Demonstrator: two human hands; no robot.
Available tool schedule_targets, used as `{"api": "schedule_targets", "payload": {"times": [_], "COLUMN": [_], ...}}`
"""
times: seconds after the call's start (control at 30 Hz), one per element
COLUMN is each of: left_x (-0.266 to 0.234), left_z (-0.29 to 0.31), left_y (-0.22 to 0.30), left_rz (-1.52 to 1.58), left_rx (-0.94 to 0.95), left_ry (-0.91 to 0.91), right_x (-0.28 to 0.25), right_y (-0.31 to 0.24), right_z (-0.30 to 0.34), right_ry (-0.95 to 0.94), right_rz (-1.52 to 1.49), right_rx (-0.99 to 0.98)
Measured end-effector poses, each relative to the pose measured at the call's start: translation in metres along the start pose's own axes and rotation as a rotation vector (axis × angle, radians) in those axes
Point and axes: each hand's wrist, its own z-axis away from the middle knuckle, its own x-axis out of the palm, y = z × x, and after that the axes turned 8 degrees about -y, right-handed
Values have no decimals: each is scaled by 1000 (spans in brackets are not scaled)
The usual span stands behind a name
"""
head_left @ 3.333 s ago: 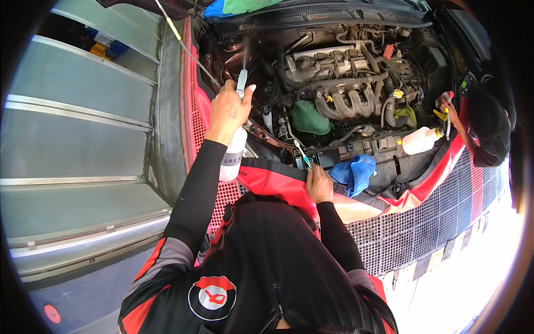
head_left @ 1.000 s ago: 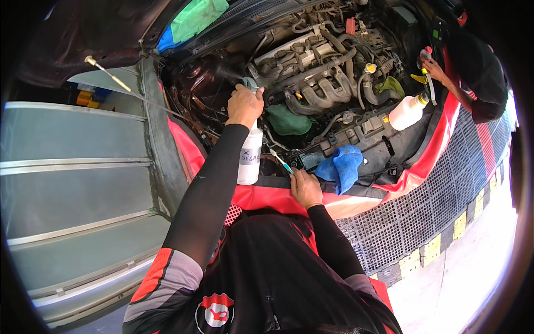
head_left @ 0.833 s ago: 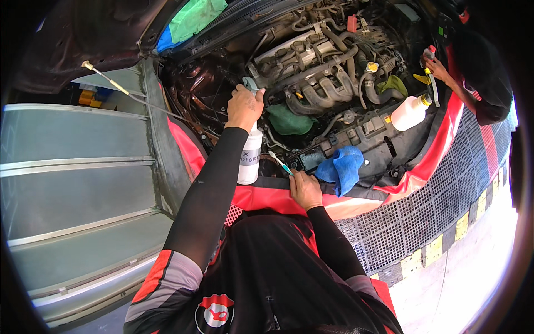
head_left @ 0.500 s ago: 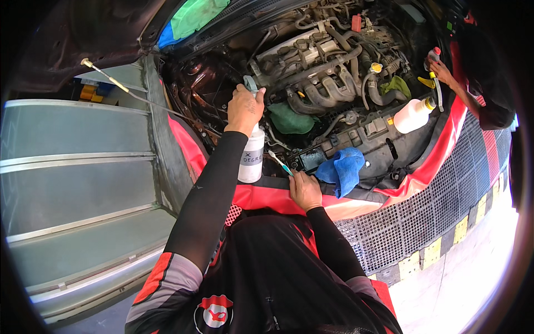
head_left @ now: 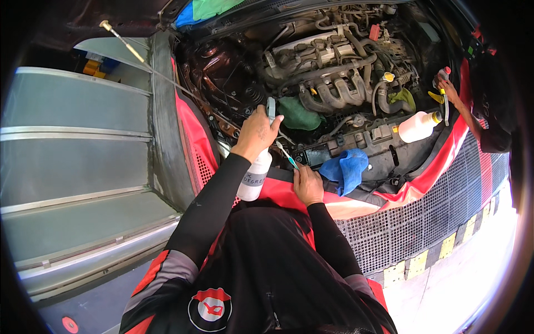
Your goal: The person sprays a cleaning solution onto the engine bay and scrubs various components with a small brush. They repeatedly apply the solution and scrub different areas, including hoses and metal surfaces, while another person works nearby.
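Observation:
My left hand (head_left: 259,132) is wrapped round the neck of a white spray bottle (head_left: 251,186) with a grey trigger head (head_left: 271,107). The bottle hangs tilted over the near left edge of the open engine bay. In my right hand (head_left: 308,185) is a toothbrush (head_left: 288,157), white and teal, its bristle end pointing up and left toward the bay. A crumpled blue cloth (head_left: 346,170) lies just right of that hand, on the front panel. Beyond both hands, a dark green cloth (head_left: 300,113) rests beside the engine (head_left: 311,61).
On the right, a co-worker's hand (head_left: 446,86) holds a bottle with a red cap. A pink spray bottle (head_left: 417,127) with a yellow collar lies nearby on the front panel. Red covers (head_left: 189,128) drape the bay's edges. A prop rod (head_left: 125,44) slants at the left.
My left hand has drawn the spray bottle nearer to me, and the bottle now tilts more. My right hand still holds the toothbrush in nearly the same place. The view has shifted slightly.

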Motion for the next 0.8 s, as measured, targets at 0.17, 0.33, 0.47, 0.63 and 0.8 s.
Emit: {"api": "schedule_targets", "payload": {"times": [0.17, 0.33, 0.47, 0.63, 0.8], "left_x": [-9, -15, -18, -31, -41], "left_z": [46, 66, 75, 78, 81], "left_y": [-22, -52, -70, -84, -86], "left_rz": [58, 25, 32, 114, 125], "left_rx": [97, -25, -30, -26, -98], "left_ry": [-24, 10, 89, 92, 89], "right_x": [4, 6, 6, 6, 6], "right_y": [2, 2, 2, 1, 0], "right_z": [1, 1, 0, 0, 0], "right_ry": [3, 21, 4, -17, -35], "right_rz": [29, 14, 18, 14, 30], "right_rx": [-4, -14, -6, 20, 27]}}
